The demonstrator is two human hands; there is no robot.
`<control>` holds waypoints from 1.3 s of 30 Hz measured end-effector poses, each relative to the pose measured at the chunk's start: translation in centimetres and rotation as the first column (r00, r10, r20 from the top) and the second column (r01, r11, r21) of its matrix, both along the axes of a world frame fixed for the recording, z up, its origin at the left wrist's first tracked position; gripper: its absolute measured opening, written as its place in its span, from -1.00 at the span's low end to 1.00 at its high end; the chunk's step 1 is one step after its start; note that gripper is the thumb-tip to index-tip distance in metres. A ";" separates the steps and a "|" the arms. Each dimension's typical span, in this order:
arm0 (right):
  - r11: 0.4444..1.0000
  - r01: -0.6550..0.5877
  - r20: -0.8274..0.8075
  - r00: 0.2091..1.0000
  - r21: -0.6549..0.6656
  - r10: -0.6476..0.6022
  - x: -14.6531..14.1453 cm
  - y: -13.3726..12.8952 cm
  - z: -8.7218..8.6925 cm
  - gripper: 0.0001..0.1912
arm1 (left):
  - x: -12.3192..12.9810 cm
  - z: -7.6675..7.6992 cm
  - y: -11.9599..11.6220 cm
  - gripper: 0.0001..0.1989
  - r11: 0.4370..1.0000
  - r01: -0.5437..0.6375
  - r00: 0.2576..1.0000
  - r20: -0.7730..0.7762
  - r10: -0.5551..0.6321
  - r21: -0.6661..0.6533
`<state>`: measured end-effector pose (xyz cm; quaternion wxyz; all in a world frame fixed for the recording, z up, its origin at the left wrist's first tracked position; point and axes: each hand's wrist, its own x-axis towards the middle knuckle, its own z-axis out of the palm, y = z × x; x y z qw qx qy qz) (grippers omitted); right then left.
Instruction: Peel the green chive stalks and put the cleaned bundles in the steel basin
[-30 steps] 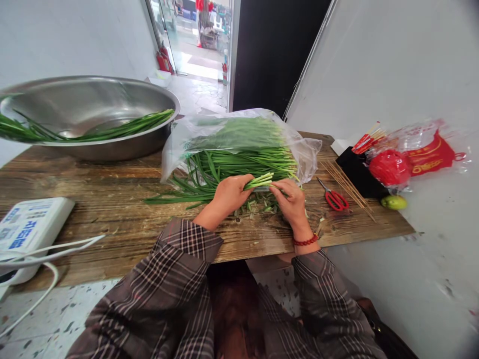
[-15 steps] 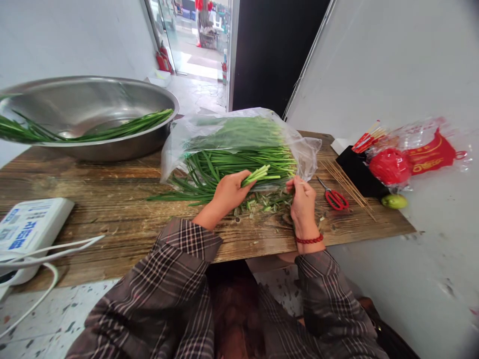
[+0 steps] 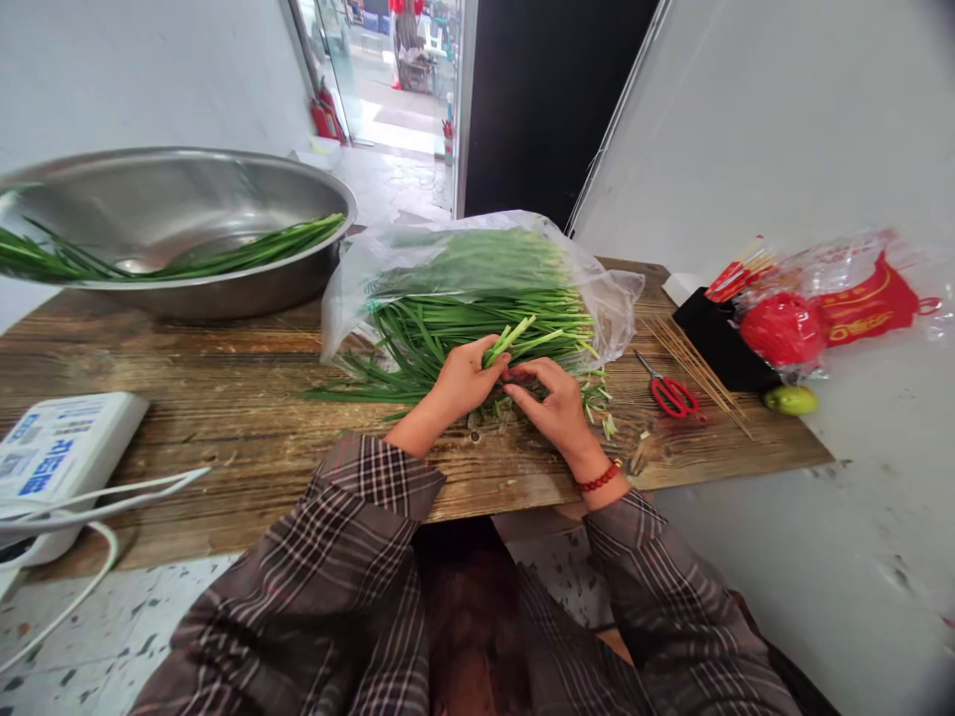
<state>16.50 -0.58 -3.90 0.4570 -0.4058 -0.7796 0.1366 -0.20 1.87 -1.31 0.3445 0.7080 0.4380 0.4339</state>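
My left hand (image 3: 469,378) is closed around a small bunch of garlic chives (image 3: 513,338), pale stem ends pointing up and to the right. Close against its fingertips is my right hand (image 3: 552,403), thumb and forefinger a little apart, with nothing visible between them. Behind both hands a clear plastic bag (image 3: 448,244) lies partly over a large pile of garlic chives (image 3: 477,310). Loose trimmings (image 3: 597,398) are strewn on the wooden table beneath and beside my right hand.
On the left, a big steel basin (image 3: 261,283) holds more chives. Red-handled scissors (image 3: 673,396), thin wooden sticks (image 3: 697,376), a black box (image 3: 720,338) and a green fruit (image 3: 791,400) are on the right. A white power-strip box (image 3: 67,447) with cables sits near left.
My right hand has moved left from beside the bag to my left hand's fingertips, and its fingers have spread. The chive stems in my left hand now tilt more upward.
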 end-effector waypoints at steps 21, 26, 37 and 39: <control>0.990 0.138 0.029 0.990 0.039 -0.139 0.7 0.1 -0.2 -0.79 | 0.0 -0.2 0.1 -0.85 0.989 -0.022 0.991 0.131 0.041 -0.146; 1.000 0.005 0.131 0.991 -0.025 -0.002 1.2 -0.1 -0.1 -0.80 | -0.1 -0.1 0.0 -0.90 0.989 -0.033 0.986 0.156 0.055 -0.142; 0.985 -0.172 0.455 0.875 -0.025 0.164 -0.6 -0.6 -0.2 -0.85 | -0.2 0.1 -0.1 -0.89 0.994 -0.057 0.992 0.108 0.067 -0.093; 0.989 -0.139 0.339 0.929 -0.053 0.149 -0.4 -0.4 -0.2 -0.87 | -0.3 0.2 -0.1 -0.88 0.995 -0.069 0.994 0.078 0.074 -0.065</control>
